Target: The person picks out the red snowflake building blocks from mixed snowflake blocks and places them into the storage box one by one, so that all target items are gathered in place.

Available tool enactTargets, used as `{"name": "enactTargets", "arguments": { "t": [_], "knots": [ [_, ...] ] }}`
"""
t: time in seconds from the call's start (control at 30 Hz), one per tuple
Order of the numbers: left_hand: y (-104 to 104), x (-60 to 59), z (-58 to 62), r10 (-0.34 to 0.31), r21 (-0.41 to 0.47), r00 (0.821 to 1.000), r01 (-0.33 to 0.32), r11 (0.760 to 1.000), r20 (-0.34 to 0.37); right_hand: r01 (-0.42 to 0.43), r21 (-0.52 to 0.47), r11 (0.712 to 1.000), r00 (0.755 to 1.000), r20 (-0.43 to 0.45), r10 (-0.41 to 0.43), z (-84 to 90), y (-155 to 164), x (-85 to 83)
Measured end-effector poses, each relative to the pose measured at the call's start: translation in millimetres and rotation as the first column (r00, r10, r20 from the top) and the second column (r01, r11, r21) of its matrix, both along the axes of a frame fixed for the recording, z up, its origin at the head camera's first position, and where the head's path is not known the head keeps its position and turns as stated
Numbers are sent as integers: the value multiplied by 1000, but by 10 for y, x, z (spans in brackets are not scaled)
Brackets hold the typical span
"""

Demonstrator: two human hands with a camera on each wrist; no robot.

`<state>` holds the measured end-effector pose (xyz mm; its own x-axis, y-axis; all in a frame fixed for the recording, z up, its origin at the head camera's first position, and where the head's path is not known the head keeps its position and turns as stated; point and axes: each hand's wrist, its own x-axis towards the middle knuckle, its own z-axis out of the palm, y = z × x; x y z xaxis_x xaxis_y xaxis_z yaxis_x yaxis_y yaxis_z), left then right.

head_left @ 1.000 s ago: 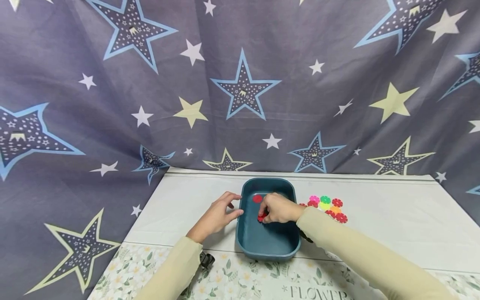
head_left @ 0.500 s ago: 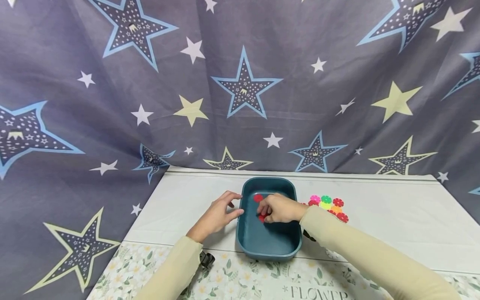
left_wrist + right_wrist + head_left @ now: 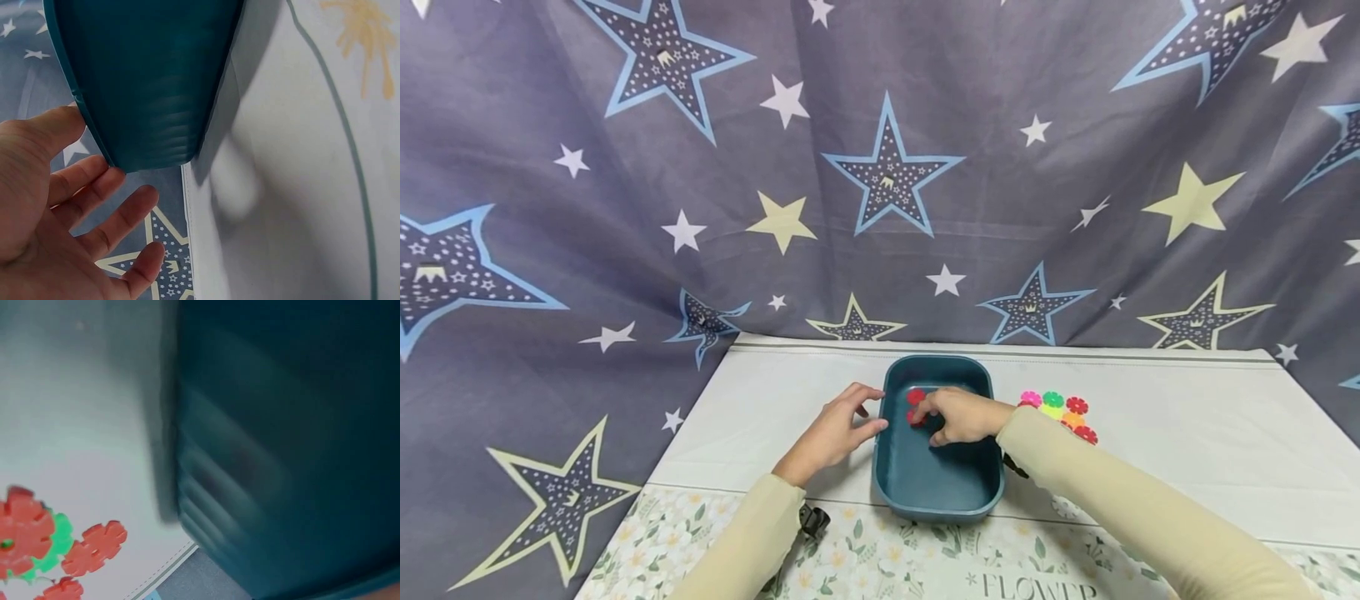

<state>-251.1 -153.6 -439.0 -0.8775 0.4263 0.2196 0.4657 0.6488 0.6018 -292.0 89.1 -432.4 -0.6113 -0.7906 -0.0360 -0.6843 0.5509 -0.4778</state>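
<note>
A dark teal rectangular bin (image 3: pixel 936 483) stands on the table. Inside it lie two red flower-shaped plastic discs, an upper disc (image 3: pixel 916 397) and a lower disc (image 3: pixel 913 419) just below it. My right hand (image 3: pixel 966 415) reaches in over the right side; its fingertips touch the lower disc and partly cover it, while the thumb is spread away. At the bin's left rim, my left hand (image 3: pixel 835 433) rests thumb and fingertips against the edge. In the left wrist view, the left hand's (image 3: pixel 69 194) fingers are loosely spread beside the bin (image 3: pixel 144 94). The right wrist view hides the right fingers.
Right of the bin, several loose flower discs lie on the white tablecloth (image 3: pixel 1187 467): a pink disc (image 3: pixel 1030 399), a green disc (image 3: pixel 1052 400), an orange disc (image 3: pixel 1074 421) and several red ones. A star-patterned curtain (image 3: pixel 880 275) hangs behind the table.
The lower red disc has slid away from me, up close to the upper one. My right thumb has parted from it and the fingers have extended. The left hand stays put.
</note>
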Motion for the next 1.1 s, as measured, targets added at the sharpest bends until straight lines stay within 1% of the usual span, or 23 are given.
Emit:
{"name": "enactTargets", "arguments": {
  "t": [0.13, 0.3, 0.4, 0.47, 0.57, 0.67, 0.8, 0.93, 1.1],
  "knots": [
    [19, 1, 0, -3, -8, 1000, 3, 1000, 0, -14, -46, 999, 1000, -22, 13, 7, 55, -5],
    [36, 2, -1, -1, -20, 1000, 2, 1000, 5, -4, -133, 991, 999, -36, -1, 135, 197, 34],
    [43, -3, -7, 0, -24, 1000, 0, 1000, 16, 35, -168, 985, 997, -69, -47, 242, 348, 56],
    [45, -7, -15, 0, -24, 1000, 0, 1000, 19, 78, -194, 978, 992, -78, -95, 315, 479, 72],
    [39, -7, -19, 4, -6, 1000, -4, 1000, 21, 165, -228, 960, 982, -52, -181, 405, 713, 88],
    [25, -4, -17, 7, 12, 1000, -7, 1000, 16, 241, -244, 939, 967, -28, -255, 444, 973, 114],
    [11, -3, -15, 10, 14, 1000, -10, 1000, 14, 308, -206, 929, 944, -53, -325, 382, 1317, 169],
    [3, -7, -24, 18, 13, 1000, -18, 1000, 13, 368, -162, 916, 924, -47, -379, 225, 1617, 243],
    [12, -13, -34, 14, 14, 1000, -14, 1000, -1, 418, -149, 896, 903, -37, -427, 37, 1880, 333]
  ]
}}
